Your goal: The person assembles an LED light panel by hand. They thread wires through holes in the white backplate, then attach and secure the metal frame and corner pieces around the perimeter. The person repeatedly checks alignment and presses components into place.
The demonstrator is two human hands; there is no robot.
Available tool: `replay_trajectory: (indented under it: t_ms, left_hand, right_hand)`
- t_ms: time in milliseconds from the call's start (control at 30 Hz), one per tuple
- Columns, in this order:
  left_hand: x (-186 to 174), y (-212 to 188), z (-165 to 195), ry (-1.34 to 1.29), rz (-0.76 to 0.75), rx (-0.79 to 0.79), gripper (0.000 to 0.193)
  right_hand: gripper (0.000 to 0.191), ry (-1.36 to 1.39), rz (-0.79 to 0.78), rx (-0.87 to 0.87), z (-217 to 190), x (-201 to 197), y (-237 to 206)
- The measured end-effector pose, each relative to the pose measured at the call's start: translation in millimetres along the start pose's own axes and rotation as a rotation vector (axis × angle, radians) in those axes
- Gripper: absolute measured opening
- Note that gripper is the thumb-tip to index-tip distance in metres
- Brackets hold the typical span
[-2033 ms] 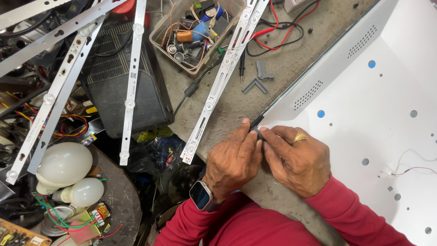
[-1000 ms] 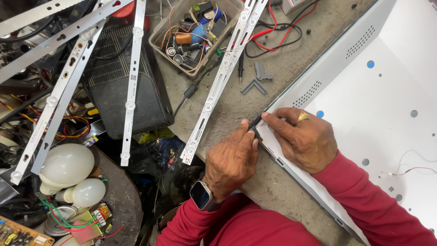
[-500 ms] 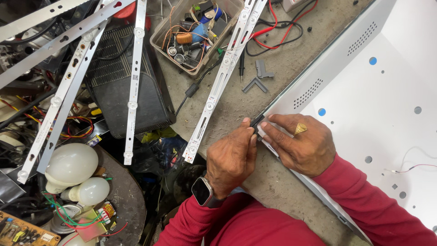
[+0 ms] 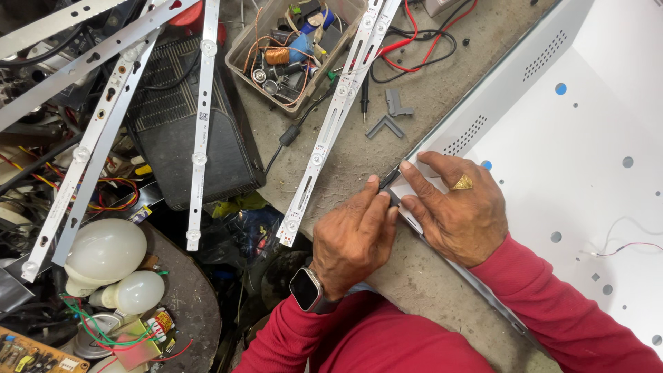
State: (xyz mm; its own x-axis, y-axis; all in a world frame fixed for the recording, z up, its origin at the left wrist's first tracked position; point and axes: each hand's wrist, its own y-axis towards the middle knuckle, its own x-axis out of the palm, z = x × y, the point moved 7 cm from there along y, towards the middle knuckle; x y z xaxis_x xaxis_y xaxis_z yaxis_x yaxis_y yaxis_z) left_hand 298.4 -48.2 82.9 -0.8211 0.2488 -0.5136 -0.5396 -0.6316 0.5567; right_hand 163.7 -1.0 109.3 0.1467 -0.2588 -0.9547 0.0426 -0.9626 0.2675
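Together, left hand (image 4: 356, 238) and right hand (image 4: 459, 211) pinching small dark tool (image 4: 390, 179), white panel (image 4: 552, 159) edge.

You wear a deep red long-sleeved top, and both sleeves reach down to your wrists. A smartwatch (image 4: 306, 289) with a dark rectangular face and a dark strap sits on your left wrist, just below your left hand (image 4: 353, 233). Your right hand (image 4: 457, 207) carries a chunky gold ring (image 4: 463, 183) on one finger.
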Motion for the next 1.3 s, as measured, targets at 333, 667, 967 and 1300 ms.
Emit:
replay_trajectory:
  t_ms: [333,667,967,1300]
  left_hand:
    - [-6,2,-1,-0.012,0.023,-0.030,0.029]
    - [-3,-3,-23,-0.471,0.022,-0.330,0.031]
    - [30,-20,-50,-1.100,-0.150,-0.917,0.043]
    - [48,-19,-44,-1.177,-0.120,-0.955,0.032]
  right_hand:
    - [0.019,0.289,0.046,0.079,3,-7,-1]
    - [0.022,0.482,0.012,0.164,3,-9,1]
    - [0.027,0.480,-0.007,0.149,-2,-10,10]
    - [0.035,0.267,0.011,0.064,-8,-7,8]
